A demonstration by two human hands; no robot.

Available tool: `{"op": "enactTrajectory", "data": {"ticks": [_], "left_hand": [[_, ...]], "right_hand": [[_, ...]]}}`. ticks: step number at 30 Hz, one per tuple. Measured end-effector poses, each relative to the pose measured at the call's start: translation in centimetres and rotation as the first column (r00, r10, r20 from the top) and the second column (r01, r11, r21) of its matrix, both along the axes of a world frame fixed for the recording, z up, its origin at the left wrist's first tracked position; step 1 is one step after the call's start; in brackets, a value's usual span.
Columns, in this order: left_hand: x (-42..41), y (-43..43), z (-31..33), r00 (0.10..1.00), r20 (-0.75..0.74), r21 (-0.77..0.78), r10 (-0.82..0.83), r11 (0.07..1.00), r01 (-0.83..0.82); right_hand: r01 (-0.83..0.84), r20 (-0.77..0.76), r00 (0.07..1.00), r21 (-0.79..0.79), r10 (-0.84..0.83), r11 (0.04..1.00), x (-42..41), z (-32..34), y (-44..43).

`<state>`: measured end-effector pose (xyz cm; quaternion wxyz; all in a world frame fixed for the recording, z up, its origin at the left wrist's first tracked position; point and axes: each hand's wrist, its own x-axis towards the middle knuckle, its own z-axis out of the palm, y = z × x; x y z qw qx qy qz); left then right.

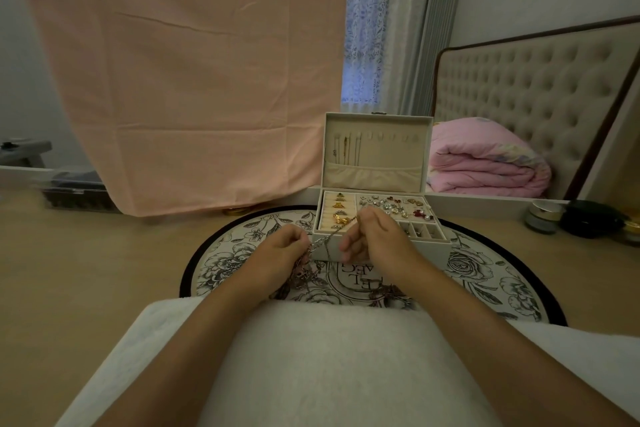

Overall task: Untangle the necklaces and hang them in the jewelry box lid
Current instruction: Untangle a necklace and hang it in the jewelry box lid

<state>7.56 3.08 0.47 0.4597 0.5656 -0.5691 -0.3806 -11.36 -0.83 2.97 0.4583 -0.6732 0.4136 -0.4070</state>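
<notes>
Two hands, left hand (280, 250) and right hand (372, 236), chain (330, 236) stretched between

cream jewelry box (377, 163), black-and-white floral mat (485, 274), pink blanket (485, 163).

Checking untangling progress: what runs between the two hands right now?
In the head view, a silver chain stretches from the left hand up to the right hand, crossing in front of the jewelry box.

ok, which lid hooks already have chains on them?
The leftmost hooks in the jewelry box lid: thin chains hang from them toward the pocket. The hooks to their right are bare.
</notes>
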Motion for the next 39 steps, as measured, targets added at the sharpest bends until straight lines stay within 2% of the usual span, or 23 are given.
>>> {"op": "enactTrajectory", "data": {"ticks": [3, 6, 8, 11, 13, 15, 18, 20, 22, 24, 27, 30, 33, 36, 39], "left_hand": [[0.1, 0.1, 0.0, 0.99, 0.139, -0.043, 0.004, 0.999, 0.002], [0.1, 0.1, 0.1, 0.966, 0.251, -0.096, 0.054, 0.995, -0.031], [-0.2, 0.2, 0.2, 0.985, 0.154, -0.12, 0.084, 0.991, -0.065], [-0.3, 0.3, 0.7, 0.983, -0.154, -0.061, 0.097, 0.992, -0.108], [0.0, 0.2, 0.9, 0.977, -0.194, -0.054, 0.093, 0.993, -0.105], [0.4, 0.0, 0.9, 0.989, -0.083, -0.097, 0.124, 0.987, -0.132], [0.8, 0.1, 0.6, 0.967, 0.162, -0.186, 0.197, 0.968, -0.166], [1.1, 0.3, 0.5, 0.949, 0.26, -0.209, 0.178, 0.97, -0.124], [1.4, 0.6, 0.6, 0.898, 0.412, -0.206, 0.152, 0.976, -0.07], [1.7, 0.9, 1.0, 0.791, 0.594, -0.195, 0.147, 0.98, -0.036], [2.2, 1.1, 1.7, 0.658, 0.732, -0.202, 0.179, 0.979, -0.041], [2.9, 0.9, 1.8, 0.556, 0.796, -0.204, 0.24, 0.971, -0.127], [3.8, 0.7, 1.6, 0.463, 0.848, -0.164, 0.258, 0.959, -0.233], [4.3, 0.3, 0.9, 0.466, 0.863, -0.063, 0.196, 0.956, -0.285], [4.1, 0.0, 0.5, 0.449, 0.877, -0.042, 0.169, 0.96, -0.277]], "right_hand": [[0.016, 0.077, 0.997, 0.055, -0.021, 0.998, -0.1, 0.3, -0.1], [0.041, 0.065, 0.997, 0.058, -0.045, 0.997, -0.3, 0.4, -0.5], [0.072, 0.029, 0.997, 0.041, -0.074, 0.997, -0.5, 0.4, -0.6], [0.115, -0.008, 0.993, -0.002, -0.115, 0.993, -0.8, 0.4, -0.5], [0.145, -0.012, 0.989, -0.017, -0.145, 0.989, -0.7, 0.4, -0.3], [0.148, 0.075, 0.986, 0.051, -0.151, 0.988, -0.6, 0.7, -0.3], [-0.014, 0.335, 0.94, 0.219, -0.062, 0.976, -0.6, 1.1, -0.2], [-0.064, 0.386, 0.922, 0.243, -0.036, 0.968, -0.8, 1.1, -0.3], [0.02, 0.242, 0.969, 0.151, -0.056, 0.988, -1.1, 0.9, -0.5], [0.125, 0.007, 0.992, -0.042, -0.124, 0.991, -1.2, 0.7, -0.7], [0.094, -0.172, 0.975, -0.268, -0.143, 0.959, -1.1, 0.6, -0.7], [0.027, -0.328, 0.931, -0.382, -0.163, 0.924, -1.2, 0.5, -0.6], [-0.071, -0.523, 0.838, -0.385, -0.154, 0.92, -1.6, 0.4, -0.4], [-0.165, -0.679, 0.729, -0.303, -0.091, 0.939, -1.9, 0.2, -0.5], [-0.24, -0.771, 0.636, -0.214, -0.013, 0.947, -1.8, -0.2, -0.4]]}}
